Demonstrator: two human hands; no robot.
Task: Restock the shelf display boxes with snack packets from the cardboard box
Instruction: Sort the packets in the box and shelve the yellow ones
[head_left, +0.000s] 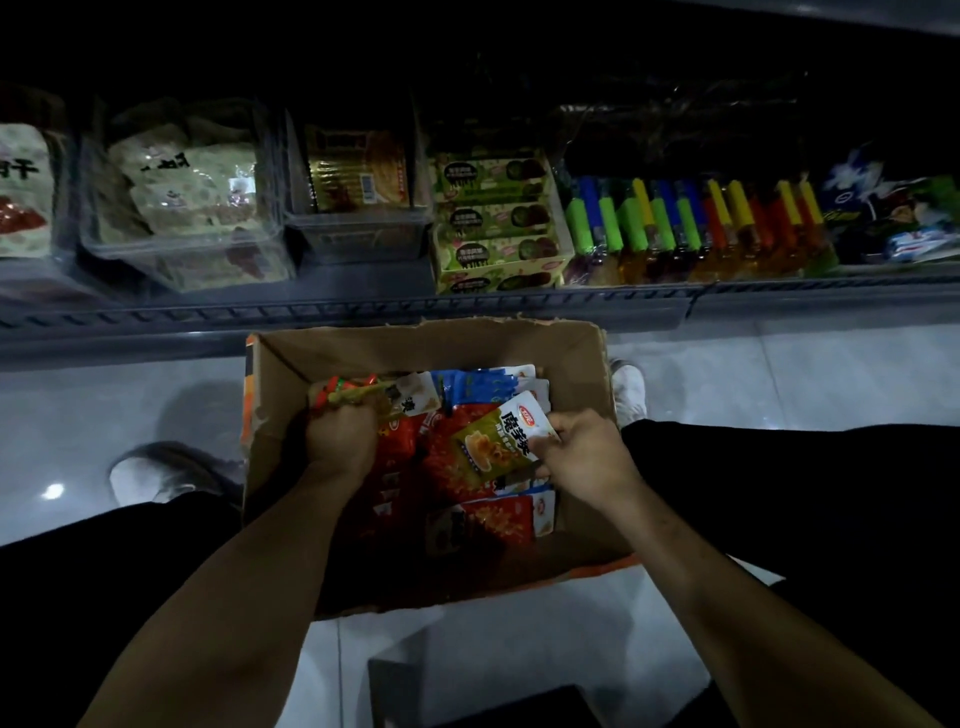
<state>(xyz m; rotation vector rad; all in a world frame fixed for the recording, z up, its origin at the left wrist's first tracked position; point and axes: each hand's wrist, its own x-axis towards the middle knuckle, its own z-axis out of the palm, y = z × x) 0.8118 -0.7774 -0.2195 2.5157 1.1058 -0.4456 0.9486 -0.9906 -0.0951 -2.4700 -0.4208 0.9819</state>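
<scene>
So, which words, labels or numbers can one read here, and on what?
"魔芋爽": green packet pinched by the right hand.
"爽": packets gripped by the left hand.
"千": shelf packet, far left.
Green boxes, barcode on gold packet: too blurred.

Left hand fingers curled under, hidden. Far-left shelf packet cut by frame edge. Upper shelf in darkness. Cardboard box near wall hidden behind forearms; red packets partly covered.
</scene>
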